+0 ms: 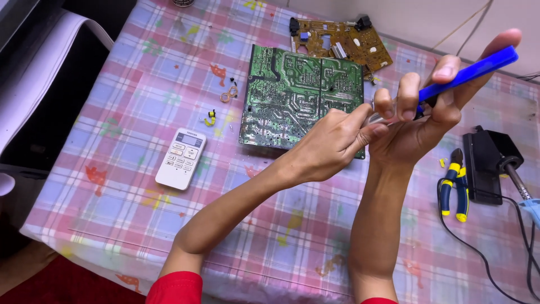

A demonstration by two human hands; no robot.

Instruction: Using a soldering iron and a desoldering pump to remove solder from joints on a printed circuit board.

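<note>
My right hand [419,121] grips a tool with a blue handle [469,73], raised above the table and pointing down-left. My left hand [332,143] pinches the metal tip end of that tool [376,119] between thumb and fingers. Both hands hover over the lower right corner of a green circuit board [292,93] that lies solder side up on the checked tablecloth [140,84]. A brown circuit board [340,42] lies just behind the green one.
A white remote control [181,158] lies left of the boards. Small loose parts [218,107] sit near it. At the right are blue-and-yellow pliers [454,188], a black box [485,160] and a soldering iron with cable [517,183]. A wall runs behind.
</note>
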